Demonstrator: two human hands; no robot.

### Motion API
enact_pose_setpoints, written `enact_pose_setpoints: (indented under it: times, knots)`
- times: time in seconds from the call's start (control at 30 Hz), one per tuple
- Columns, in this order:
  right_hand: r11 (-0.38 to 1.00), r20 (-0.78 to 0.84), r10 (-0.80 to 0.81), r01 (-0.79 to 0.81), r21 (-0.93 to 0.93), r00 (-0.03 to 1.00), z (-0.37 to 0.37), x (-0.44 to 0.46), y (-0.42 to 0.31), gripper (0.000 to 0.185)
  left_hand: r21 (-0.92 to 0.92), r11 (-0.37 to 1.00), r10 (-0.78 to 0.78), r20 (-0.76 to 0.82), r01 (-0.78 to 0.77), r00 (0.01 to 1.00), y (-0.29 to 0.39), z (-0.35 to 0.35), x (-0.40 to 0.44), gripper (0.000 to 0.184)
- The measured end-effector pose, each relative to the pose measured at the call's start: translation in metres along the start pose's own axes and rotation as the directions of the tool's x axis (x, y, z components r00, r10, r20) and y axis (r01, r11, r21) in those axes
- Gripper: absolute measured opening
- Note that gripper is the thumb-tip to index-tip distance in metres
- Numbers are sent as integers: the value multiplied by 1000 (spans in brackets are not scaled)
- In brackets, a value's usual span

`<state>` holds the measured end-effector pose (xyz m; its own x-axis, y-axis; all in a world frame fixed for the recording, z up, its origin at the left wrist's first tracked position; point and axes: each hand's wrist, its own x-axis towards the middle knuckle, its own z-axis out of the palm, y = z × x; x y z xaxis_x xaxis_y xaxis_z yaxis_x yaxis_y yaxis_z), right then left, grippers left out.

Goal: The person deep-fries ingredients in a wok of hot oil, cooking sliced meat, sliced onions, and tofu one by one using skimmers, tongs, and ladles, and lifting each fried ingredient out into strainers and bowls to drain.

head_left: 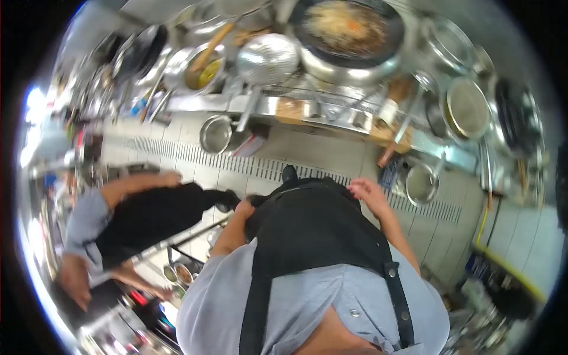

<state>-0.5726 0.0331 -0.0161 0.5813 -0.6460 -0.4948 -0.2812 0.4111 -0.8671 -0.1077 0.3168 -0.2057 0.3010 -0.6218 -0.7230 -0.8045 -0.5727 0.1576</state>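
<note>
My right hand (368, 193) hangs beside the black apron (319, 228) at hip height, its fingers loosely apart and holding nothing that shows. At the apron's other side is my left hand (244, 208), small and blurred, with its fingers hard to make out. Ahead of me, a black wok (387, 50) with food in it sits on the stove. A perforated ladle (267, 59) lies to the wok's left, its handle over the stove's front edge. Neither hand touches the cookware.
Another person (148, 219) in a black apron stands close on the left. Pots and a strainer (468, 109) crowd the stove's right part. A pot (216, 135) and another pot (421, 183) sit below the front edge. A floor drain (248, 167) crosses the tiles.
</note>
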Motion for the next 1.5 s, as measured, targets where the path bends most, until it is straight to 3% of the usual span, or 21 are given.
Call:
enact_pose_setpoints:
  times: [0.1, 0.17, 0.23, 0.3, 0.37, 0.4, 0.43, 0.47, 0.53, 0.6, 0.67, 0.73, 0.77, 0.83, 0.9, 1.03, 1.1, 1.13, 1.23, 1.4, 1.5]
  knots:
    - [983, 321, -113, 152, -99, 940, 28, 7, 19, 42, -56, 984, -159, 181, 171, 971, -39, 43, -40, 46]
    - [926, 465, -130, 275, -259, 876, 33, 19, 28, 43, -68, 991, -96, 200, 112, 975, -49, 47, -41, 40]
    - [993, 400, 60, -14, -116, 915, 30, 40, 62, 50, -15, 999, 37, 207, -34, 978, -102, 15, -22, 34]
    - [946, 270, 307, -260, -195, 913, 31, 27, 22, 52, 153, 963, 168, 299, -221, 939, -221, -125, 18, 29]
    - [954, 62, 283, -274, -124, 957, 24, 34, 79, 55, 282, 844, 317, 425, -456, 848, -264, -342, 42, 25]
    - [958, -20, 267, -268, -103, 964, 21, 43, 108, 58, 324, 745, 428, 438, -583, 791, -264, -341, 32, 25]
    - [915, -125, 169, -203, -350, 978, 14, 36, 125, 55, 367, 626, 532, 444, -688, 721, -253, -343, 14, 25]
    - [801, -185, 43, -144, -580, 982, 2, 24, 144, 52, 298, 638, 548, 471, -710, 691, -236, -338, 8, 25]
    - [879, -344, 91, -238, -414, 934, -11, 0, 144, 42, 154, 660, 577, 523, -735, 627, -244, -321, 14, 25]
    - [971, -475, 66, -165, -170, 878, -24, -4, 140, 34, 141, 910, 357, 215, -390, 909, -132, -118, 33, 25]
    - [990, -619, -78, -14, -143, 781, -32, 2, 105, 32, -214, 974, 86, 54, -73, 995, -41, -21, 26, 25]
    - [962, -715, -260, 107, -252, 649, -43, 22, 57, 33, -488, 873, 5, -15, -12, 1000, -3, -4, 33, 26]
    - [959, -722, -281, 157, -236, 632, -48, 32, 36, 36, 153, 828, 559, -155, -539, 814, 22, -28, 23, 26]
    - [950, -770, -313, 176, -259, 555, -64, 57, 0, 41, -302, 927, 249, 53, -222, 967, 96, -60, -1, 33]
    - [943, -840, -329, 99, -318, 431, -74, 79, -24, 45, -311, 935, 196, 55, -170, 979, 133, -60, -10, 34]
    - [926, -850, -335, -27, -377, 406, -82, 104, -49, 59, -227, 941, 235, -103, -253, 967, 179, -68, -39, 36]
    - [861, -812, -410, -118, -495, 416, -83, 116, -66, 68, -327, 928, 158, -96, -181, 983, 176, -70, -49, 36]
    - [860, -800, -287, -226, -457, 526, -91, 130, -71, 81, -383, 907, 137, -122, -174, 983, 164, -62, -44, 36]
    - [778, -796, -219, -391, -491, 565, -97, 159, -79, 85, -500, 859, 49, -130, -108, 990, 111, -46, -31, 33]
    - [803, -792, -162, -388, -453, 589, -83, 168, -81, 82, -654, 744, -147, 35, 134, 989, 51, -42, -33, 27]
    - [773, -796, -226, -394, -497, 562, -82, 178, -70, 80, -52, 958, 274, -143, -283, 951, -18, 11, -7, 24]
